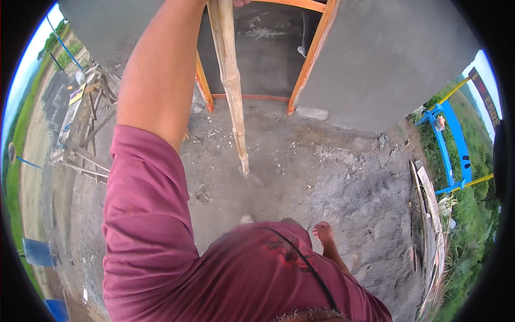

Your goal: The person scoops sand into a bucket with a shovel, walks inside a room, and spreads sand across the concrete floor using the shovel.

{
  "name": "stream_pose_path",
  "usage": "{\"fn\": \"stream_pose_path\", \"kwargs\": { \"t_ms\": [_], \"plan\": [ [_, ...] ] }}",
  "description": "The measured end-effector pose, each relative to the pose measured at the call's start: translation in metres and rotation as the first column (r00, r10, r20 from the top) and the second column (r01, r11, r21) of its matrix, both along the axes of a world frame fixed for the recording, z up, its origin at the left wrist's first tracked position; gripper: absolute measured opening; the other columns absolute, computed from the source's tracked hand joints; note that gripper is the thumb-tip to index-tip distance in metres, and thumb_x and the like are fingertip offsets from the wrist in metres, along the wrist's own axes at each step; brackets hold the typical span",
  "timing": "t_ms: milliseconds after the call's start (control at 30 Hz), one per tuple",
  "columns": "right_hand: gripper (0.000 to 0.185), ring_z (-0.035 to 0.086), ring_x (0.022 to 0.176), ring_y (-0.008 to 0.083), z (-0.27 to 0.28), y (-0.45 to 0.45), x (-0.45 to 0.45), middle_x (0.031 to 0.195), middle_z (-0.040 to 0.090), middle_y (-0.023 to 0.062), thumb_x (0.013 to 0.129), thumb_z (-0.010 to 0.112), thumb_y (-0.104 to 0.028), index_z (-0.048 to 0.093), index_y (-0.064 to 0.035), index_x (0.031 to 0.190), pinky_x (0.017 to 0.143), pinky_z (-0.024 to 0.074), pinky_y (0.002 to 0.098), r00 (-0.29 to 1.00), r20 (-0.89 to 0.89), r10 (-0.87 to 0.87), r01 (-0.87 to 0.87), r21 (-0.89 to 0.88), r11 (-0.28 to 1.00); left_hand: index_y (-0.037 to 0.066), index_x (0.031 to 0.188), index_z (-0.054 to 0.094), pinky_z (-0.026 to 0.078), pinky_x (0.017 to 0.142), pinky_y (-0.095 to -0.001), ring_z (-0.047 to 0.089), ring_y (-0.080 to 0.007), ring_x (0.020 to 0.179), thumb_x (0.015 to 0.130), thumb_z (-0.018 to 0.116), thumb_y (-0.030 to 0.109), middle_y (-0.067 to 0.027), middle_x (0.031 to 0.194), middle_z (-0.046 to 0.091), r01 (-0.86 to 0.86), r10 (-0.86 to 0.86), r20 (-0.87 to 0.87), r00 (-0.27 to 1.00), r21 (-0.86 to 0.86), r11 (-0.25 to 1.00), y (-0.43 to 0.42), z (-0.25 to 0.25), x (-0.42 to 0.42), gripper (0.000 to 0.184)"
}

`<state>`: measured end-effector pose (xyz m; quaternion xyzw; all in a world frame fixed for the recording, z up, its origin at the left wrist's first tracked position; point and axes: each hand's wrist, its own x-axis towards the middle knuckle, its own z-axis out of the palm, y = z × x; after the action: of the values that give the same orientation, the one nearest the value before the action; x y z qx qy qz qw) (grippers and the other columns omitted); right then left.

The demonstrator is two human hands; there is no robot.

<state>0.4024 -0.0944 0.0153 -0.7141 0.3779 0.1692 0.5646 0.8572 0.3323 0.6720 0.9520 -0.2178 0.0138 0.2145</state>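
My left arm reaches up in the head view. At the top edge, a few fingers of my left hand [241, 2] show, closed around a long bamboo pole [231, 80]. The rest of that hand is out of frame. The pole slants down, its lower end close to the dusty grey ground in front of me. My right hand [323, 232] hangs low beside my body, small in view, its fingers bunched together with nothing seen in them. An orange door frame [314, 48] stands behind the pole.
A grey plastered wall [386, 59] flanks the doorway. To the left is a rough wooden trestle [88, 126]. On the right stand a blue metal frame [456, 139] and long wooden strips [429, 209]. A grey block [312, 113] lies by the doorway.
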Motion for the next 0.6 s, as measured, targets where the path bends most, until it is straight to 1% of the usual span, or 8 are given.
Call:
{"fn": "stream_pose_path", "kwargs": {
  "t_ms": [133, 300, 333, 367, 400, 467, 533, 600],
  "plan": [
    [0.009, 0.066, 0.065, 0.0160, 0.013, 0.001, 0.072, 0.080, 0.067, 0.0091, 0.090, 0.056, -0.007, 0.061, -0.0012, 0.096, 0.054, 0.0513, 0.0271, 0.980, 0.192, 0.057, -0.052, -0.029, 0.998, -0.006, 0.097, 0.070, 0.057, 0.066, -0.0344, 0.072, -0.0216, 0.070, 0.091, 0.061, 0.015, -0.0153, 0.083, 0.074, 0.066, -0.067, 0.016, 0.998, 0.034, 0.997, -0.026, 0.004, 0.014, 0.023],
    [0.016, 0.063, 0.074, 0.0118, 0.045, 0.029, 0.210, 0.084, 0.068, 0.0080, 0.086, 0.065, -0.007, 0.060, -0.0008, 0.099, 0.066, 0.0504, 0.0254, 0.876, 0.358, 0.323, -0.316, -0.079, 0.945, -0.009, 0.095, 0.070, 0.055, 0.065, -0.0351, 0.072, -0.0219, 0.069, 0.093, 0.062, 0.019, -0.0155, 0.080, 0.073, 0.133, -0.138, 0.065, 0.988, 0.068, 0.989, -0.060, 0.007, 0.039, 0.029],
    [0.021, 0.063, 0.078, 0.0113, 0.043, 0.041, 0.239, 0.086, 0.068, 0.0076, 0.085, 0.069, -0.008, 0.060, -0.0008, 0.102, 0.069, 0.0505, 0.0255, 0.838, 0.390, 0.383, -0.385, -0.077, 0.920, -0.009, 0.094, 0.070, 0.055, 0.065, -0.0350, 0.072, -0.0219, 0.069, 0.093, 0.062, 0.019, -0.0155, 0.080, 0.073, 0.158, -0.164, 0.069, 0.984, 0.090, 0.983, -0.065, 0.008, 0.044, 0.030],
    [0.023, 0.064, 0.080, 0.0128, 0.064, 0.061, 0.267, 0.087, 0.068, 0.0068, 0.083, 0.072, -0.011, 0.061, -0.0018, 0.102, 0.072, 0.0517, 0.0269, 0.802, 0.399, 0.445, -0.436, -0.117, 0.892, -0.010, 0.092, 0.069, 0.055, 0.066, -0.0347, 0.073, -0.0222, 0.069, 0.094, 0.062, 0.020, -0.0155, 0.080, 0.073, 0.139, -0.146, 0.083, 0.986, 0.088, 0.986, -0.071, 0.007, 0.048, 0.030],
    [0.026, 0.065, 0.081, 0.0144, 0.088, 0.083, 0.293, 0.089, 0.069, 0.0060, 0.081, 0.075, -0.013, 0.063, -0.0027, 0.101, 0.076, 0.0528, 0.0283, 0.761, 0.409, 0.503, -0.483, -0.159, 0.861, -0.008, 0.090, 0.069, 0.054, 0.067, -0.0342, 0.072, -0.0211, 0.068, 0.093, 0.062, 0.021, -0.0148, 0.079, 0.073, 0.103, -0.105, 0.089, 0.991, 0.021, 0.994, -0.075, 0.007, 0.046, 0.030],
    [0.041, 0.066, 0.090, 0.0161, 0.093, 0.115, 0.340, 0.099, 0.069, 0.0083, 0.079, 0.078, -0.019, 0.061, -0.0028, 0.112, 0.082, 0.0533, 0.0300, 0.693, 0.402, 0.599, -0.633, -0.058, 0.772, -0.007, 0.088, 0.069, 0.054, 0.068, -0.0334, 0.071, -0.0195, 0.068, 0.093, 0.062, 0.023, -0.0135, 0.077, 0.072, 0.080, -0.077, 0.092, 0.993, -0.034, 0.996, -0.087, 0.009, 0.052, 0.031],
    [0.054, 0.064, 0.101, 0.0186, 0.117, 0.148, 0.375, 0.110, 0.067, 0.0108, 0.076, 0.080, -0.022, 0.056, -0.0035, 0.121, 0.088, 0.0523, 0.0332, 0.556, 0.474, 0.683, -0.758, -0.047, 0.650, -0.006, 0.088, 0.069, 0.054, 0.068, -0.0328, 0.070, -0.0186, 0.067, 0.093, 0.063, 0.024, -0.0126, 0.076, 0.072, 0.055, -0.052, 0.094, 0.994, -0.031, 0.998, -0.100, 0.012, 0.067, 0.031],
    [0.052, 0.064, 0.100, 0.0215, 0.133, 0.180, 0.399, 0.106, 0.066, 0.0092, 0.075, 0.082, -0.022, 0.058, -0.0047, 0.119, 0.086, 0.0528, 0.0350, 0.419, 0.582, 0.697, -0.771, -0.177, 0.612, -0.005, 0.088, 0.069, 0.054, 0.068, -0.0322, 0.069, -0.0180, 0.067, 0.093, 0.062, 0.024, -0.0120, 0.075, 0.072, 0.007, -0.001, 0.097, 0.995, -0.062, 0.998, -0.109, 0.009, 0.082, 0.031]
  ]
}}
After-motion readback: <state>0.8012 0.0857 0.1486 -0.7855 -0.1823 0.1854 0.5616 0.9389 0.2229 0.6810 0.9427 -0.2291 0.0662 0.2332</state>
